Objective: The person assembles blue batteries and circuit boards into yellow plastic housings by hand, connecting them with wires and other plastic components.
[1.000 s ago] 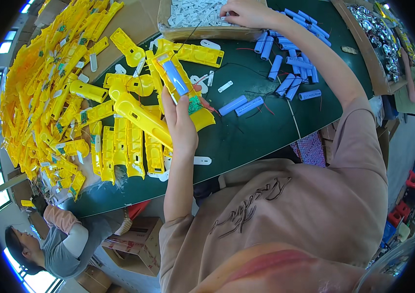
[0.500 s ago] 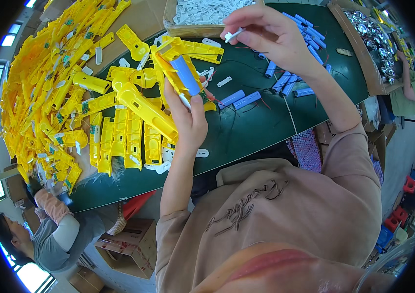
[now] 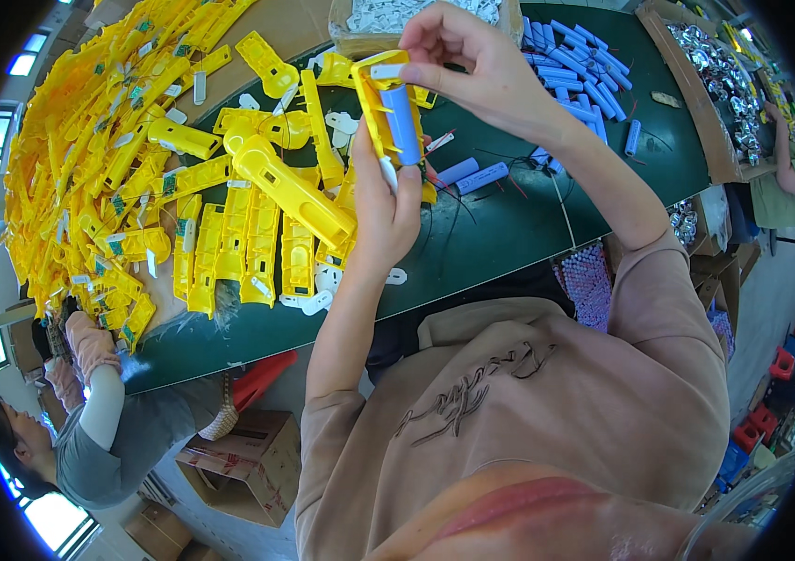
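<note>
A dark green table (image 3: 509, 243) fills the upper half of the frame. On its left lies a heap of yellow plastic housings (image 3: 107, 168), far too many to count. At the top centre a cardboard box (image 3: 350, 42) holds small white parts; at the upper right a second box (image 3: 710, 84) holds silvery metal pieces. Loose blue cylindrical cells (image 3: 575, 56) lie right of centre, well over a dozen, with two more (image 3: 472, 175) just below the hands.

Near the top centre the left hand (image 3: 383, 210) grips one yellow housing half (image 3: 374, 103) from below, fingers curled around its lower end. Its long axis runs roughly up the frame, tilted slightly left. One blue cell (image 3: 404, 123) sits in it, lengthwise. The right hand (image 3: 481, 65) pinches a small white piece (image 3: 386, 71) at the housing's top end.
</note>
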Motion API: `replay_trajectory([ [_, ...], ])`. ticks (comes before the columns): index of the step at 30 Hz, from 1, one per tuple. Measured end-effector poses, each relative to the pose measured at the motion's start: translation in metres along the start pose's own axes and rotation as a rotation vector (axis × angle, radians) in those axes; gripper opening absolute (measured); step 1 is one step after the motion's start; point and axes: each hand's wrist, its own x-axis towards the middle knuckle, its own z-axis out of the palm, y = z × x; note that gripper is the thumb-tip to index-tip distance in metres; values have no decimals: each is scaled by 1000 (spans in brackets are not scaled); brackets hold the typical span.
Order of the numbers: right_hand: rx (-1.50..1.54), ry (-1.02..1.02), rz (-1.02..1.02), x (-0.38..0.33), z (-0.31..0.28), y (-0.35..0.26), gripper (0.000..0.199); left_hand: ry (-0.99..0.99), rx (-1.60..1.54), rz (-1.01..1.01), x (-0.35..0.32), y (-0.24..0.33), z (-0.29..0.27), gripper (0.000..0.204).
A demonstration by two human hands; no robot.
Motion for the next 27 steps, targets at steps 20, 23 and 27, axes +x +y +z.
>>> replay_trajectory([
  [20,111,-223,188,-5,-22,51,31,-114,-392,-311,6,8,-3,49],
  [23,34,-73,43,-17,-12,51,33,-89,-336,-285,8,3,-4,49],
  [27,-352,-133,-57,-28,-5,28,37,-61,-280,-241,9,-3,-5,48],
])
